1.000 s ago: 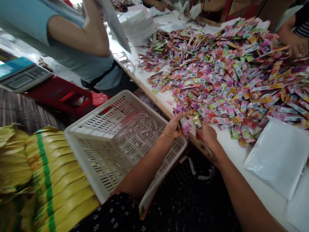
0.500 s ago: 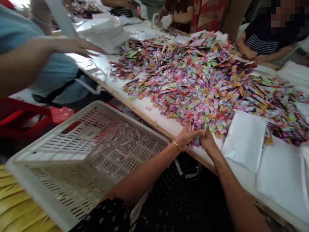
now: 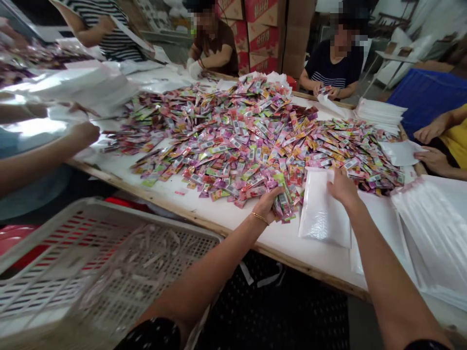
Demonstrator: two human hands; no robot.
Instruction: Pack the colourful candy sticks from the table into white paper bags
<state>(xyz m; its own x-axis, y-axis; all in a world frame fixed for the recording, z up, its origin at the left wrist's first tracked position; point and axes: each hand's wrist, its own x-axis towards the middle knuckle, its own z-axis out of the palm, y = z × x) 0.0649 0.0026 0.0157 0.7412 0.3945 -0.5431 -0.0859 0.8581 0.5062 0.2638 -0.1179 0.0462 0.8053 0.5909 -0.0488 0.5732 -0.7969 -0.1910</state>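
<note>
My left hand (image 3: pixel 268 205) is closed around a bunch of small colourful packets (image 3: pixel 284 203) at the near edge of a large pile of the same packets (image 3: pixel 233 141). To its right, my right hand (image 3: pixel 342 188) grips the top edge of a white padded envelope (image 3: pixel 321 221), thumb on the front face and the other fingers largely hidden. That envelope lies partly over another white padded envelope (image 3: pixel 379 233) on the table.
A white plastic crate (image 3: pixel 207 234) holding clear and white strips stands at the table's wooden edge (image 3: pixel 204 221), lower left. Stacked white envelopes (image 3: pixel 430 228) are at right. Co-workers sit or stand around the table, one with an arm (image 3: pixel 47 150) at far left. Red cartons (image 3: pixel 264 34) are behind.
The view has swung right and up. My right hand has left the packets and moved right, taking hold of the envelope's top edge. My left hand keeps the bunch.
</note>
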